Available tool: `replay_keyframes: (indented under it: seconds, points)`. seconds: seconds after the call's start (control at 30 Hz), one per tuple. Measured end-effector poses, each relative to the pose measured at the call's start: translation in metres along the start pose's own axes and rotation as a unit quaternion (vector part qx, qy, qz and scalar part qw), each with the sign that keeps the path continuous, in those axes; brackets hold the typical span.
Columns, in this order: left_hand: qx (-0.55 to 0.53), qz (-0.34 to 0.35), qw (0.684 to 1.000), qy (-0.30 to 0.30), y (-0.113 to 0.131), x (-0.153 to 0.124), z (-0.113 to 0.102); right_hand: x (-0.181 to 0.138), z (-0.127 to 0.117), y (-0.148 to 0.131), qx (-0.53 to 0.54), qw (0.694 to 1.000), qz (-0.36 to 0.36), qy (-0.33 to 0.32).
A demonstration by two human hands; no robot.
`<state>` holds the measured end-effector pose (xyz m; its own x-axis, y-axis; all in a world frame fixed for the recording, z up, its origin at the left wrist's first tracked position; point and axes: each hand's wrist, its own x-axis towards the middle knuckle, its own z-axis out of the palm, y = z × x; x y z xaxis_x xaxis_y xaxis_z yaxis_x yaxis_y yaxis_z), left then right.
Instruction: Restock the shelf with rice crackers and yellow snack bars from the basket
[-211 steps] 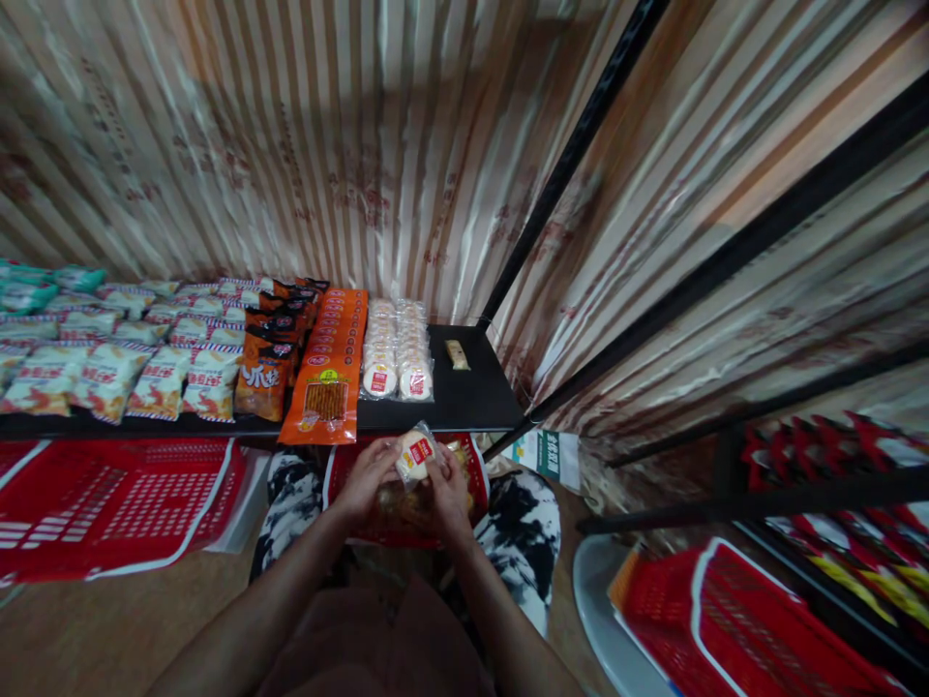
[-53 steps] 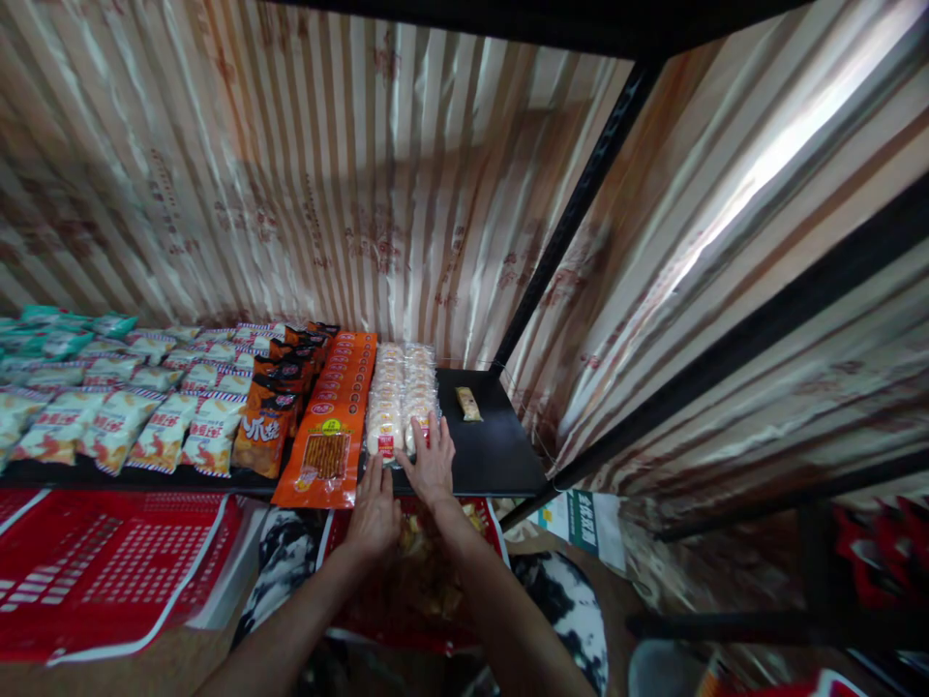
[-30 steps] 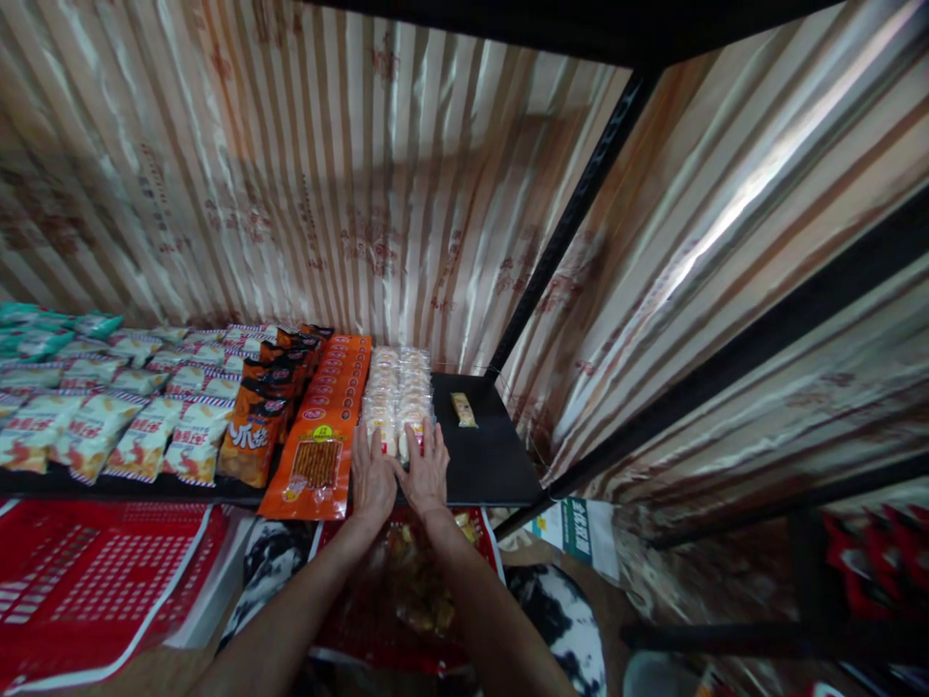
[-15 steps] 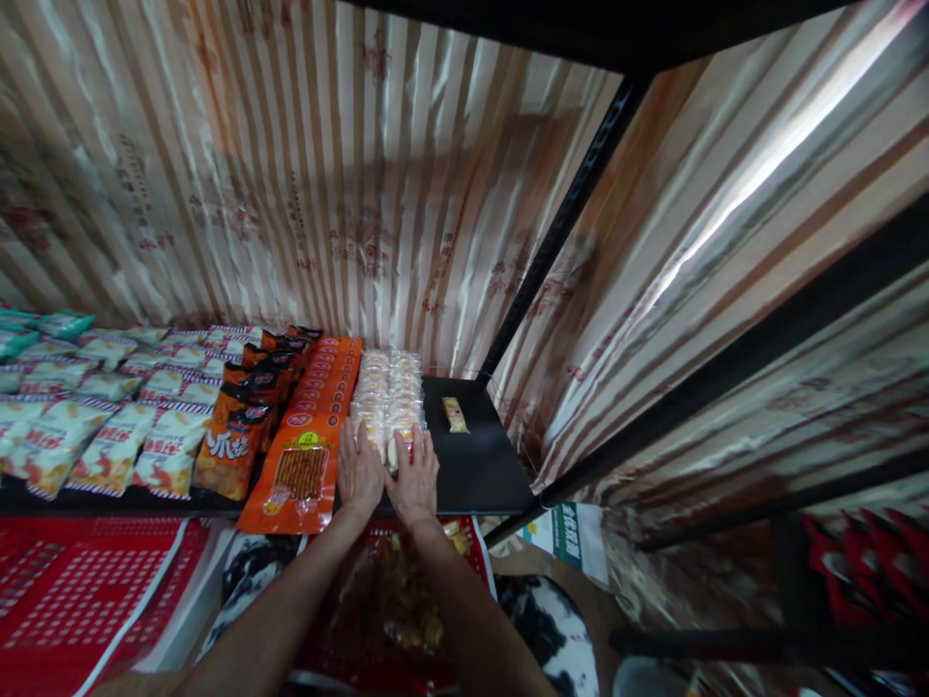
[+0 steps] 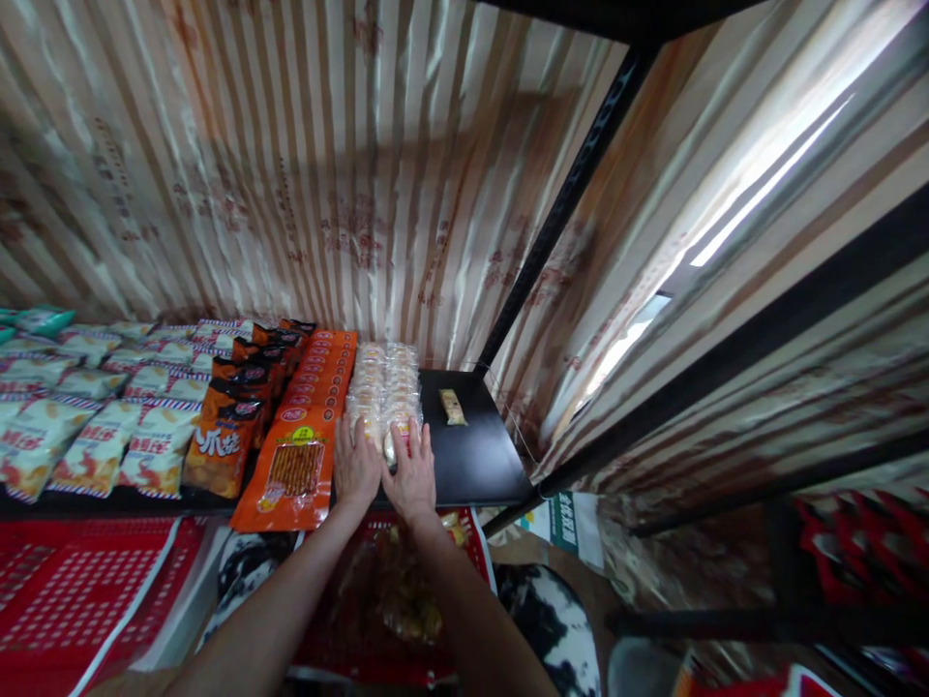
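Note:
Two rows of small clear-wrapped white snacks point(image 5: 384, 382) run front to back on the black shelf point(image 5: 494, 455). At the front end of the left row lies my left hand point(image 5: 357, 467), fingers stretched forward over the packets. My right hand point(image 5: 410, 469) rests likewise on the front of the right row, with red print of a packet showing between its fingers. Both hands are open, side by side, and grip nothing that I can see. Left of them is a row of overlapping orange snack packs point(image 5: 297, 465). A single wrapped bar point(image 5: 453, 407) lies apart on the right.
Orange-and-black bags point(image 5: 218, 445) and white chip bags point(image 5: 76, 440) fill the shelf's left part. Below are a red basket point(image 5: 79, 590) and another red basket point(image 5: 480, 552) holding wrapped snacks. A black post point(image 5: 566, 213) rises at the back right corner. Striped sheeting point(image 5: 326, 174) hangs behind.
The view has shifted slightly, so the shelf and its goods sit a little further left and higher. Both hands stay on the front of the wrapped snack rows.

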<state>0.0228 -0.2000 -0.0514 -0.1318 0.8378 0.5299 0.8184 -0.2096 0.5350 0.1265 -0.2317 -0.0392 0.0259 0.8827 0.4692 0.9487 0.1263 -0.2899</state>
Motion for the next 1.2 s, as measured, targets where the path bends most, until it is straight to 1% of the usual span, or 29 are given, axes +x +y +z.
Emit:
replay_keyframes:
  seconds: [0.13, 0.33, 0.4, 0.63, 0.97, 1.2]
  points:
    - [-0.011, 0.01, 1.0, 0.004, -0.002, 0.0, 0.002, 0.001, 0.004, 0.002, 0.012, 1.0, 0.009, 0.018]
    - [-0.007, -0.008, 1.0, -0.008, -0.002, 0.0, 0.004, 0.001, 0.017, 0.006, 0.047, 0.994, 0.094, 0.039]
    - [-0.015, -0.015, 1.0, -0.008, -0.001, 0.0, 0.005, 0.001, 0.021, 0.008, 0.052, 0.993, 0.104, 0.037]
    - [-0.036, -0.023, 0.999, -0.007, -0.003, -0.001, 0.008, 0.002, 0.026, 0.011, 0.059, 0.992, 0.112, 0.015]
    - [-0.078, -0.02, 0.997, -0.012, -0.004, 0.0, 0.006, 0.002, 0.018, 0.008, 0.059, 0.992, 0.115, 0.0]
    - [-0.086, -0.018, 0.996, -0.009, -0.006, 0.0, 0.009, 0.002, 0.021, 0.01, 0.053, 0.993, 0.098, 0.033]
